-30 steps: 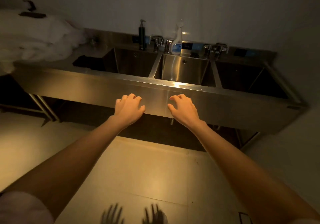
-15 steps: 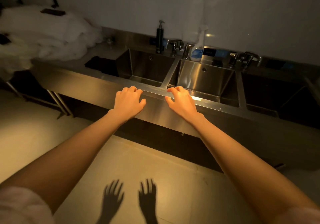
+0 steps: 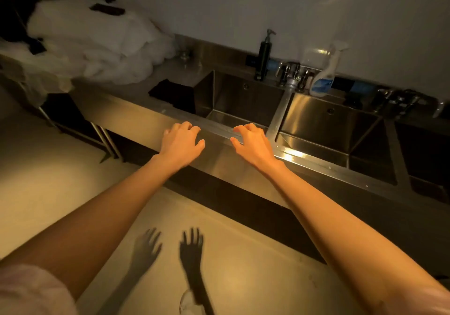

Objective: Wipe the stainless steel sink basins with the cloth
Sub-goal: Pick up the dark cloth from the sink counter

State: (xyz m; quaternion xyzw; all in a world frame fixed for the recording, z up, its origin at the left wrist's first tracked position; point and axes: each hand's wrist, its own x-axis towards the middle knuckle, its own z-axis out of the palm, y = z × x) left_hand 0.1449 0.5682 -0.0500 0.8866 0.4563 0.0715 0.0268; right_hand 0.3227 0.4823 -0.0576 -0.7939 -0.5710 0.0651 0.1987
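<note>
A long stainless steel sink unit [image 3: 151, 120] with three basins runs along the wall. The left basin [image 3: 243, 100], the middle basin [image 3: 323, 122] and the dark right basin [image 3: 423, 154] stand side by side. A dark cloth [image 3: 174, 93] lies on the drainboard just left of the left basin. My left hand [image 3: 181, 144] and my right hand [image 3: 253, 146] hover over the front rim by the left basin, palms down, fingers apart and slightly curled. Neither hand holds anything.
A black pump bottle [image 3: 264, 56], taps [image 3: 289, 73] and a spray bottle [image 3: 325, 76] stand on the back ledge. More taps [image 3: 399, 102] sit at the far right. A heap of white fabric [image 3: 90, 42] covers the unit's left end. The floor lies below my arms.
The view has come closer to the sink and swung to the left. Both hands now reach the front rim at the left basin, still with nothing in them.
</note>
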